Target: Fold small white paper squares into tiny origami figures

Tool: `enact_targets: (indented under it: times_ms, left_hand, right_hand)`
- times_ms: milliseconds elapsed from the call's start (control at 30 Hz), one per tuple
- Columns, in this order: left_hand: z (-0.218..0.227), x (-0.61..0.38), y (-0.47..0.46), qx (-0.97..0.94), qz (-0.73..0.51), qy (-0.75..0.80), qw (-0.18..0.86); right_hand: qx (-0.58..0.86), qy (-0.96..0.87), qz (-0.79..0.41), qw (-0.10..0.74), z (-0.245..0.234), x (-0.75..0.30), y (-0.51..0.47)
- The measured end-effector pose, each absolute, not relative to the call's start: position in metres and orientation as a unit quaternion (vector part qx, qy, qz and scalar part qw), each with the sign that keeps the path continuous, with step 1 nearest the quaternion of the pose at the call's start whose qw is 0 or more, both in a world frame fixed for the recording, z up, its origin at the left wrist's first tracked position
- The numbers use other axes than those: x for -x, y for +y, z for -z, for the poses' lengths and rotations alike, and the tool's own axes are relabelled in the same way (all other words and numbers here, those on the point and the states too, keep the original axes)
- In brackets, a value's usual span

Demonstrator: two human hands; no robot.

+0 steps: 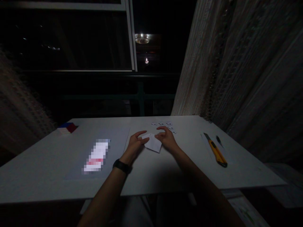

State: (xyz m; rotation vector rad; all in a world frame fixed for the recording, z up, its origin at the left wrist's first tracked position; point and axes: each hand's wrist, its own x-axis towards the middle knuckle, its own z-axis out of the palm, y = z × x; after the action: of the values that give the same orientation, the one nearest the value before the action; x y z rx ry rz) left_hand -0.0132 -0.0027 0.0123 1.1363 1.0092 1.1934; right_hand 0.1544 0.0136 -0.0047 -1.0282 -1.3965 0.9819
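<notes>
Between my two hands is a small piece of white paper [153,145] with a crease or fold near its top. My left hand [136,143], with a dark watch [122,166] on its wrist, pinches the paper's left corner between thumb and finger. On the opposite side my right hand [167,138] grips the upper right edge, its index finger raised in a curve. Just beyond the hands, several small paper pieces with dark marks [161,124] lie on the white table [146,179]; my right hand partly covers some of them.
A yellow utility knife [216,152] and a small dark pointed object [219,141] lie to the right. At left are a lit, blurred-out phone [97,156] on a large sheet [119,148] and a colored cube [67,127]. Curtains [189,78] hang beside the dark window.
</notes>
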Motion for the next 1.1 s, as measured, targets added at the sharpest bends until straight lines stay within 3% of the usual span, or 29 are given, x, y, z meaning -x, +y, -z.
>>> enact_targets:
  times_ms: [167, 433, 800, 1100]
  left_hand:
    - [-0.009, 0.01, -0.007, -0.539, -0.426, 0.401, 0.606]
    - [-0.005, 0.014, 0.003, -0.47, -0.524, 0.445, 0.554]
    - [-0.007, 0.013, 0.001, -0.45, -0.529, 0.385, 0.607]
    - [-0.015, 0.014, -0.004, -0.476, -0.498, 0.38, 0.618]
  right_hand:
    - [0.444, -0.632, -0.353, 0.528, 0.002, -0.155, 0.013]
    - [0.431, -0.586, -0.44, 0.527, 0.007, -0.155, 0.017]
    - [0.403, -0.486, -0.516, 0.579, 0.008, -0.159, 0.022]
    - [0.418, -0.508, -0.453, 0.602, 0.004, -0.16, 0.02]
